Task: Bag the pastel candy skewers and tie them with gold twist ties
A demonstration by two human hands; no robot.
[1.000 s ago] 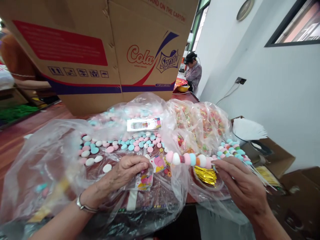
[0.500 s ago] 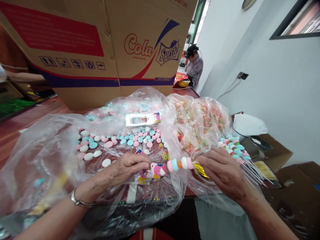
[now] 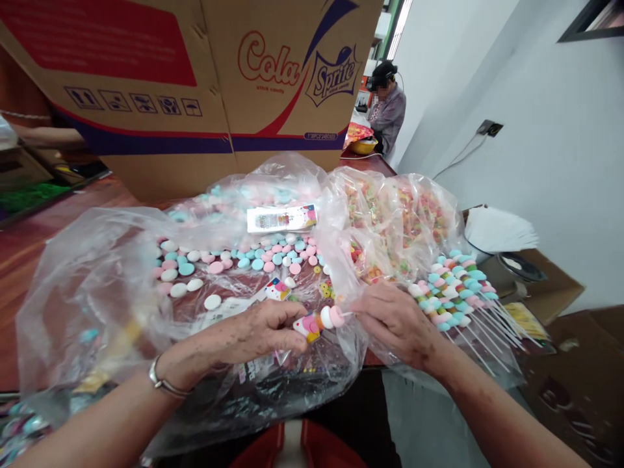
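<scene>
My left hand (image 3: 263, 330) is closed on a small printed candy wrapper (image 3: 308, 326), pinched between thumb and fingers. A candy skewer (image 3: 332, 316) with pink and white pieces pokes partly out of the wrapper's right end. My right hand (image 3: 390, 318) pinches the white stick of that skewer. Loose pink, white and blue candies (image 3: 258, 255) lie on clear plastic behind the hands. Several finished-looking candy skewers (image 3: 453, 289) are piled to the right of my right hand. A stack of printed wrappers (image 3: 281, 220) rests on the plastic bag behind the loose candies.
A large cardboard carton (image 3: 214, 97) stands at the back. Bags of gummy rings (image 3: 390, 214) lie right of centre. White sticks or paper (image 3: 502, 229) sit by a metal container at the right. A person (image 3: 387, 107) sits farther back; another person's arm (image 3: 49, 135) shows at left.
My right hand has moved left, pushing the skewer deeper into the wrapper, so fewer candy pieces show outside it. The view has shifted slightly.
</scene>
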